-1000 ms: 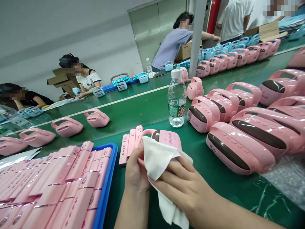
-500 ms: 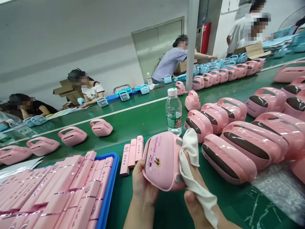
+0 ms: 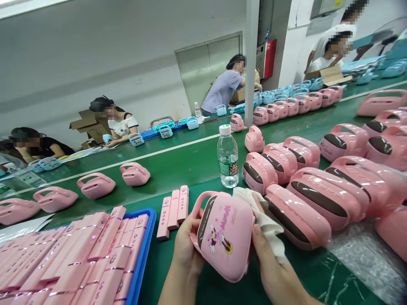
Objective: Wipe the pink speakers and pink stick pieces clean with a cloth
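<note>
Both my hands hold one pink handled device (image 3: 224, 237) with a cartoon mouse print facing me, just above the green belt (image 3: 190, 165). My left hand (image 3: 186, 250) grips its left side, fingers curled behind it. My right hand (image 3: 270, 264) clasps its right edge together with a white cloth (image 3: 265, 222) that bunches out behind the device. Three loose pink strips (image 3: 173, 209) lie on the belt just left of it.
A blue tray (image 3: 144, 250) packed with pink strips sits at my lower left. Several pink devices (image 3: 314, 199) crowd the right; more (image 3: 95, 185) lie spaced along the belt. A water bottle (image 3: 227, 156) stands ahead. Bubble wrap (image 3: 369, 258) lies lower right. Other people work across the belt.
The device was flat under the cloth being rubbed; it has since been lifted and turned so its printed face points at me. The cloth slid from the front to behind its right edge.
</note>
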The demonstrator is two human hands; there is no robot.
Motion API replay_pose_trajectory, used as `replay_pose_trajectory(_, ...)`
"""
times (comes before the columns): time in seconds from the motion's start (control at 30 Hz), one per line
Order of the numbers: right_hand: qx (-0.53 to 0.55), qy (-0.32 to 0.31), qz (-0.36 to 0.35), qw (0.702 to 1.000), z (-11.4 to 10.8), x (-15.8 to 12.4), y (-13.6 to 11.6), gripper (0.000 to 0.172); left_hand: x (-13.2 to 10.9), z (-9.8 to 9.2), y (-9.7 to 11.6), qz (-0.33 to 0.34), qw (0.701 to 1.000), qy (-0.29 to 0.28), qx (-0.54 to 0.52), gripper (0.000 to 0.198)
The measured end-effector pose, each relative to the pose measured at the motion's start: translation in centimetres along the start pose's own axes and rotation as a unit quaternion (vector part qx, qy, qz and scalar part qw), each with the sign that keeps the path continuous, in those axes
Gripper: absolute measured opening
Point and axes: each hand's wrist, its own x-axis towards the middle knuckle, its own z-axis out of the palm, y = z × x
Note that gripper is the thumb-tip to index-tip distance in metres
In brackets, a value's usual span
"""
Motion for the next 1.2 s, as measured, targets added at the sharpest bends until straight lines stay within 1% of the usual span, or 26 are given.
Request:
replay_pose_trajectory(0.13,-0.075,-0.067,0.006,0.995,0.6,-1.1,0.0,0.066,-0.5,-0.1,1.0,0.056,0.998,0.011,0.041,0.012)
replay_pose_trajectory(0.17,-0.085,-0.075,0.007,0.993,0.7,-1.3,0.1,0.066,-0.6,-0.1,1.2,0.072,0.996,0.011,0.053,0.009)
replay_pose_trajectory(0.27,-0.099,-0.051,-0.015,0.994,0.8,-1.2,0.6,0.066,-0.9,0.0,1.4,0.102,0.99,0.014,0.097,0.009)
replay_pose_trajectory(0.37,-0.139,-0.029,-0.06,0.988,0.6,-0.6,1.2,0.065,-0.9,-0.2,1.6,0.122,0.983,0.025,0.133,0.006)
replay_pose_trajectory(0.43,-0.194,-0.042,-0.106,0.974,0.2,0.3,1.4,0.06,-0.9,-0.5,1.8,0.144,0.976,0.036,0.162,0.006)
replay_pose_trajectory(0.47,-0.228,-0.062,-0.131,0.963,-0.1,0.9,1.3,0.055,-0.9,-0.7,1.9,0.156,0.97,0.046,0.182,0.006)
replay_pose_trajectory(0.53,-0.312,-0.12,-0.184,0.925,-0.4,2.4,0.8,0.047,-0.9,-1.0,2.0,0.186,0.951,0.066,0.237,0.009)
replay_pose_trajectory(0.57,-0.367,-0.152,-0.211,0.893,-0.4,3.2,0.2,0.046,-1.0,-1.1,2.0,0.201,0.94,0.073,0.267,0.013)
replay_pose_trajectory(0.63,-0.483,-0.206,-0.261,0.81,-0.1,4.8,-1.4,0.045,-1.2,-1.1,1.9,0.224,0.919,0.076,0.317,0.021)
replay_pose_trajectory(0.67,-0.544,-0.237,-0.278,0.756,0.3,5.5,-2.3,0.045,-1.3,-1.0,1.8,0.23,0.911,0.07,0.334,0.024)
replay_pose_trajectory(0.7,-0.57,-0.265,-0.287,0.723,0.7,6.2,-3.4,0.044,-1.5,-0.9,1.8,0.235,0.907,0.06,0.345,0.024)
replay_pose_trajectory(0.77,-0.601,-0.314,-0.292,0.675,1.9,7.4,-5.4,0.039,-1.8,-0.7,1.8,0.242,0.903,0.03,0.355,0.021)
replay_pose_trajectory(0.83,-0.628,-0.356,-0.286,0.631,3.3,8.4,-7.2,0.029,-1.9,-0.6,1.9,0.256,0.893,0.014,0.37,0.019)
replay_pose_trajectory(0.9,-0.657,-0.389,-0.271,0.586,4.8,9.4,-8.5,0.02,-1.8,-0.8,2.1,0.275,0.879,0.037,0.387,0.019)
replay_pose_trajectory(0.93,-0.671,-0.399,-0.261,0.568,5.6,10.1,-9.0,0.016,-1.6,-0.9,2.1,0.286,0.873,0.068,0.389,0.021)
replay_pose_trajectory(1.0,-0.7,-0.399,-0.235,0.543,7.2,11.9,-9.6,0.007,-1.2,-1.3,2.1,0.317,0.859,0.161,0.369,0.029)
replay_pose_trajectory(1.03,-0.715,-0.389,-0.219,0.538,8.0,13.1,-9.8,0.005,-1.0,-1.6,2.1,0.331,0.849,0.203,0.358,0.034)
replay_pose_trajectory(1.07,-0.731,-0.371,-0.202,0.536,8.8,14.5,-9.9,0.01,-0.8,-1.8,2.0,0.34,0.841,0.23,0.352,0.038)
replay_pose_trajectory(1.1,-0.746,-0.345,-0.184,0.54,9.7,16.0,-9.8,0.014,-0.6,-2.0,1.9,0.343,0.837,0.242,0.35,0.04)
replay_pose_trajectory(1.13,-0.756,-0.322,-0.165,0.546,10.6,17.6,-9.7,0.016,-0.5,-2.2,1.7,0.339,0.839,0.24,0.352,0.041)
replay_pose_trajectory(1.2,-0.764,-0.278,-0.128,0.568,12.3,20.6,-9.1,0.019,-0.4,-2.4,1.4,0.315,0.851,0.205,0.367,0.038)
